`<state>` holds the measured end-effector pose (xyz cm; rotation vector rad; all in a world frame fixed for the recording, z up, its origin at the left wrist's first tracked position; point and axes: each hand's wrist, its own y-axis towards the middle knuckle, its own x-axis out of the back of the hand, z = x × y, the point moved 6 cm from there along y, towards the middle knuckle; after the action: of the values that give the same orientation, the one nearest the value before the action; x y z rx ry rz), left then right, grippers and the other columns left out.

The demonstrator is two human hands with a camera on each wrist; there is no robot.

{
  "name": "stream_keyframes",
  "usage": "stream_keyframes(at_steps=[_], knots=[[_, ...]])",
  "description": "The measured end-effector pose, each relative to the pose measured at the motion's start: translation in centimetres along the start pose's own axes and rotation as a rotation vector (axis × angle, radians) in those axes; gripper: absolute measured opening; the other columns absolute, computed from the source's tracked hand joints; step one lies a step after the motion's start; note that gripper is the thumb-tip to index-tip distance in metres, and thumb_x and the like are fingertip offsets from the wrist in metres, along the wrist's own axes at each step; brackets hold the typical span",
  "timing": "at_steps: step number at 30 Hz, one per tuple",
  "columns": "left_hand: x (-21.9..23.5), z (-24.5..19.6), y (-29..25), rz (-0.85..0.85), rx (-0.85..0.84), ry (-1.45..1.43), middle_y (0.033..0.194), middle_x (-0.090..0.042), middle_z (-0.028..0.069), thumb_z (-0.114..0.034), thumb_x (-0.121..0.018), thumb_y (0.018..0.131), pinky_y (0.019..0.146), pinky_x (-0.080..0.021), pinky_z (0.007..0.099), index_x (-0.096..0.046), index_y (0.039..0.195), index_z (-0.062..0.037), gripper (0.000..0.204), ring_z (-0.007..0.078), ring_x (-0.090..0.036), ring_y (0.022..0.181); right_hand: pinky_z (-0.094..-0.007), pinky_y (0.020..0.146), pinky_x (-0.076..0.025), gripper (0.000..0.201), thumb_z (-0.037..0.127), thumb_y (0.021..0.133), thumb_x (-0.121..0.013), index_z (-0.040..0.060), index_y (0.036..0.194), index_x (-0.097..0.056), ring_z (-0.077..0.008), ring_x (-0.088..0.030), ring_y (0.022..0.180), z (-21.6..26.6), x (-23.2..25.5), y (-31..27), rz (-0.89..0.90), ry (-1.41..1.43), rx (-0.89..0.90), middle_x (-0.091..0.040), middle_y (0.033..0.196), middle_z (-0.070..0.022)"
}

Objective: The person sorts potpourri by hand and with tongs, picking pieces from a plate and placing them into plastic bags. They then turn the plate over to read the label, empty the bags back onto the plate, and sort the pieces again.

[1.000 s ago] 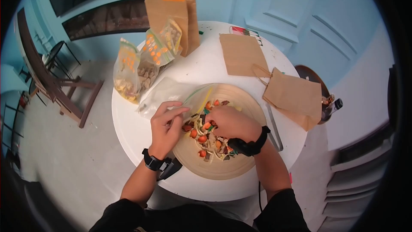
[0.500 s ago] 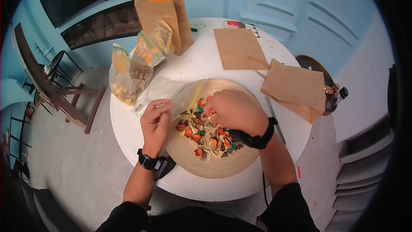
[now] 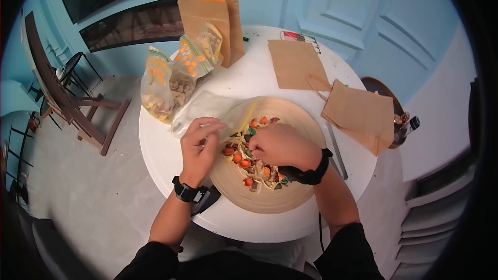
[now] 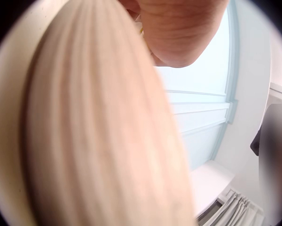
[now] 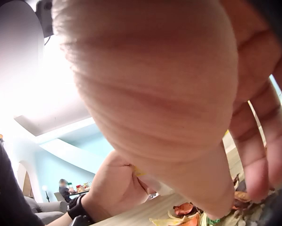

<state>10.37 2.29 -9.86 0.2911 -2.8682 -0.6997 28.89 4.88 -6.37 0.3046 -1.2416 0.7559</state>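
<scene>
Fingers (image 3: 256,151) of the right hand (image 3: 286,148) dip into a loose heap of dried petal-like pieces (image 3: 262,174), though whether they pinch one I cannot tell. The left hand (image 3: 201,142) has its fingers bent, thumb apart, beside the mouth of a clear zip bag (image 3: 199,111); whether they grip its edge is also hidden. The heap lies on a round wooden board (image 3: 244,203) on the near part of the white tabletop (image 3: 165,166), with the bag lying to its far left. The pieces look feather-light, dry and brittle, the thin curled strips likeliest to snap. I would take the rounded orange ones by their sides and the strips near the middle, squeezing barely at all. The bag seems limp and slippery, so its yellow-striped rim (image 3: 249,114) is the better hold; elsewhere the film would probably fold.
</scene>
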Motion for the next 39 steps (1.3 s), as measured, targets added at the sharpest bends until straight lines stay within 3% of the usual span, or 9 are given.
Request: stream_keyframes(at_steps=[4, 8, 11, 13, 17, 25, 27, 34, 39], knots=[[0.1, -0.6, 0.0, -0.008, -0.028, -0.002, 0.110, -0.067, 0.0080, 0.003, -0.055, 0.088, 0.058, -0.044, 0.0222, -0.078, 0.103, -0.0060, 0.029, 0.0063, -0.055, 0.065, -0.0444, 0.067, -0.051, 0.019, 0.024, 0.083, -0.064, 0.0055, 0.081, -0.066, -0.0353, -0.064, 0.071, -0.8, 1.8, -1.0, -0.158, 0.041, 0.067, -0.066, 0.075, -0.0155], [0.3, -1.0, 0.0, -0.026, -0.054, 0.026, 0.108, -0.069, 0.0092, 0.000, -0.057, 0.087, 0.061, -0.050, 0.0260, -0.078, 0.103, -0.0067, 0.027, 0.0118, -0.063, 0.064, -0.0339, 0.059, -0.050, 0.016, 0.017, 0.089, -0.062, 0.0027, 0.082, -0.064, -0.0182, -0.063, 0.061, -1.3, 7.0, -4.2, -0.302, 0.153, -0.106, -0.065, 0.067, -0.0074], [0.2, -1.1, -0.2, -0.026, -0.036, -0.007, 0.108, -0.069, 0.0095, 0.001, -0.057, 0.086, 0.061, -0.049, 0.0252, -0.078, 0.103, -0.0062, 0.028, 0.0109, -0.061, 0.064, -0.0314, 0.058, -0.048, 0.019, 0.019, 0.087, -0.065, 0.0006, 0.082, -0.066, -0.0163, -0.060, 0.060, -0.8, 11.8, -3.6, -0.347, 0.183, -0.293, -0.064, 0.067, -0.0091], [0.2, -1.2, -0.1, -0.026, -0.041, -0.015, 0.108, -0.069, 0.0100, 0.001, -0.057, 0.086, 0.061, -0.049, 0.0250, -0.078, 0.104, -0.0059, 0.028, 0.0106, -0.060, 0.064, -0.0284, 0.058, -0.046, 0.022, 0.020, 0.089, -0.065, -0.0005, 0.082, -0.065, -0.0107, -0.055, 0.060, -1.2, 13.8, -0.3, -0.466, 0.218, -0.207, -0.061, 0.065, -0.0058], [0.2, -1.2, -0.2, -0.014, -0.034, -0.006, 0.108, -0.067, 0.0090, -0.003, -0.059, 0.087, 0.064, -0.054, 0.0298, -0.077, 0.105, -0.0072, 0.025, 0.0184, -0.065, 0.066, -0.0300, 0.059, -0.049, 0.024, 0.022, 0.090, -0.064, -0.0019, 0.087, -0.070, -0.0155, -0.063, 0.061, -2.1, 15.4, 9.4, -0.574, 0.166, 0.043, -0.066, 0.067, -0.0073], [0.3, -0.5, -0.1, -0.014, -0.044, -0.012, 0.110, -0.066, 0.0081, -0.006, -0.061, 0.087, 0.065, -0.056, 0.0336, -0.076, 0.106, -0.0090, 0.024, 0.0228, -0.068, 0.068, -0.0335, 0.064, -0.053, 0.031, 0.026, 0.091, -0.064, -0.0027, 0.094, -0.074, -0.0187, -0.070, 0.065, -6.2, 14.7, 23.2, -0.529, 0.397, -0.257, -0.071, 0.070, -0.0101], [0.4, -0.3, -0.1, -0.019, -0.056, -0.002, 0.110, -0.067, 0.0082, -0.005, -0.061, 0.087, 0.065, -0.055, 0.0320, -0.076, 0.106, -0.0083, 0.025, 0.0207, -0.067, 0.069, -0.0327, 0.063, -0.053, 0.030, 0.026, 0.092, -0.064, -0.0027, 0.095, -0.074, -0.0172, -0.069, 0.065, -7.4, 15.6, 23.5, -0.662, 0.307, -0.171, -0.070, 0.070, -0.0094], [0.9, -1.3, -0.1, -0.056, -0.016, 0.017, 0.111, -0.068, 0.0102, -0.001, -0.059, 0.087, 0.063, -0.053, 0.0275, -0.076, 0.107, -0.0070, 0.027, 0.0158, -0.065, 0.065, -0.0328, 0.060, -0.051, 0.029, 0.027, 0.092, -0.066, -0.0007, 0.091, -0.074, -0.0165, -0.067, 0.063, -3.8, 13.2, 10.2, -0.621, 0.294, -0.044, -0.067, 0.067, -0.0078], [0.5, -0.8, 0.0, -0.086, -0.019, -0.001, 0.111, -0.068, 0.0107, 0.001, -0.057, 0.087, 0.061, -0.050, 0.0248, -0.076, 0.106, -0.0050, 0.028, 0.0115, -0.062, 0.063, -0.0361, 0.066, -0.052, 0.033, 0.035, 0.088, -0.074, 0.0044, 0.100, -0.074, -0.0248, -0.069, 0.073, -3.1, 7.2, -1.1, -0.135, 0.109, -0.317, -0.070, 0.078, -0.0088]])
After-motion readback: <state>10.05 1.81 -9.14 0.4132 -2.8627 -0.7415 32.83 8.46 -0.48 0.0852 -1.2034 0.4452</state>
